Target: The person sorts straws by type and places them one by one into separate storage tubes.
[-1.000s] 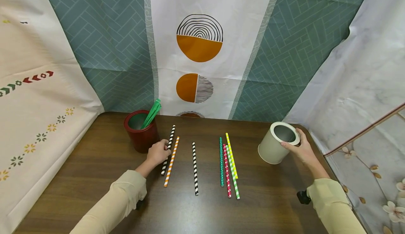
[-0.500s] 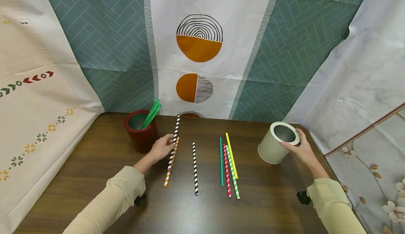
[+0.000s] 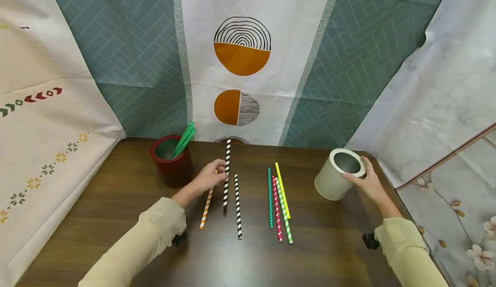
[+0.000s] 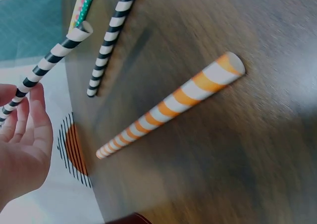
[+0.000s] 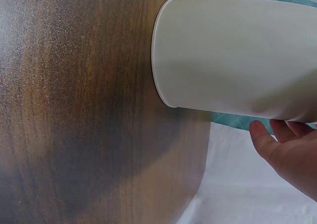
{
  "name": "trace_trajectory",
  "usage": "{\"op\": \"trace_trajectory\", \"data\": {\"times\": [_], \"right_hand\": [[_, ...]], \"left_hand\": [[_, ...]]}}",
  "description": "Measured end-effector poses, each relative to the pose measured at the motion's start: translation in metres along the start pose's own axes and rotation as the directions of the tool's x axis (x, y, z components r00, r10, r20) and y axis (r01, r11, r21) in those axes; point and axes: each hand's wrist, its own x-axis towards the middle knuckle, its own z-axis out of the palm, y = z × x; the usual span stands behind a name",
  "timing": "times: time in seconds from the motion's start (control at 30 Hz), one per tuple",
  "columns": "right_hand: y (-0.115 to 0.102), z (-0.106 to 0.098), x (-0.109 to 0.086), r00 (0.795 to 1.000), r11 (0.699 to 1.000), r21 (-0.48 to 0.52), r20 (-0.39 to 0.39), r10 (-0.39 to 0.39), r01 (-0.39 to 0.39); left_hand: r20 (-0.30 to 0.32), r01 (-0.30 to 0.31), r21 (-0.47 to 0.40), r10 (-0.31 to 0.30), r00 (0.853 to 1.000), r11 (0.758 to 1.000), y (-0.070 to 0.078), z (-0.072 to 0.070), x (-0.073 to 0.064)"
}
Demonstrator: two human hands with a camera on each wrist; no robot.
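My left hand [image 3: 207, 179] pinches a black-and-white striped paper straw [image 3: 227, 153] between thumb and fingers. In the left wrist view this straw [image 4: 54, 55] slants up, its near end raised off the table. An orange-striped straw [image 3: 206, 207] lies below that hand, partly hidden by it. Just right of the held straw, a second black-and-white straw [image 3: 238, 211] lies on the table. My right hand [image 3: 368, 185] holds a cream-coloured canister [image 3: 331, 181] at its rim, thumb on the near side and fingers around the right. The canister is open-topped, and its visible inside is grey.
A dark red canister [image 3: 172, 173] with green straws [image 3: 184, 140] standing in it is at the back left. Teal [image 3: 270, 198], red dotted [image 3: 277, 209], green-striped [image 3: 286, 220] and yellow [image 3: 282, 183] straws lie bunched mid-table. Patterned cloth [image 3: 240, 80] hangs behind the table.
My left hand has lifted the black-and-white straw from beside the orange one and carried it right, past the orange straw. The right hand stays on the cream canister.
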Motion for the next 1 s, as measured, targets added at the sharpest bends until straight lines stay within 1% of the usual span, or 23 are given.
{"op": "trace_trajectory", "data": {"times": [0.17,0.33,0.5,0.57,0.63,0.8,0.87,1.0], "right_hand": [[0.002,-0.001,0.0,1.0,1.0,0.001,0.005,0.011,-0.011],[0.001,-0.001,0.0,1.0,1.0,-0.008,0.013,0.018,-0.018],[0.0,0.0,0.0,1.0,1.0,-0.011,0.011,0.016,-0.016],[-0.001,0.0,0.0,1.0,1.0,-0.009,0.01,0.014,-0.014],[-0.001,0.0,-0.001,1.0,1.0,-0.011,0.007,0.01,-0.01],[0.0,0.0,0.001,1.0,1.0,-0.005,0.002,0.003,-0.003],[0.001,0.0,0.001,1.0,1.0,0.003,-0.001,0.004,-0.004],[0.001,0.0,0.001,1.0,1.0,0.015,-0.003,0.01,-0.01]], "left_hand": [[0.017,0.012,-0.039,-0.012,1.0,0.999,0.012,0.007,0.007],[0.043,-0.02,-0.066,0.023,0.999,0.998,0.024,0.013,0.013],[0.052,-0.053,-0.087,0.057,0.997,0.995,0.037,0.019,0.019],[0.051,-0.068,-0.08,0.072,0.996,0.995,0.043,0.02,0.021],[0.067,-0.08,-0.069,0.085,0.994,0.994,0.055,0.02,0.016],[0.099,-0.079,-0.044,0.083,0.992,0.996,0.072,0.023,0.018],[0.097,-0.083,-0.036,0.086,0.991,0.996,0.07,0.026,0.025],[0.086,-0.112,-0.021,0.113,0.99,0.994,0.08,0.029,0.029]]}}
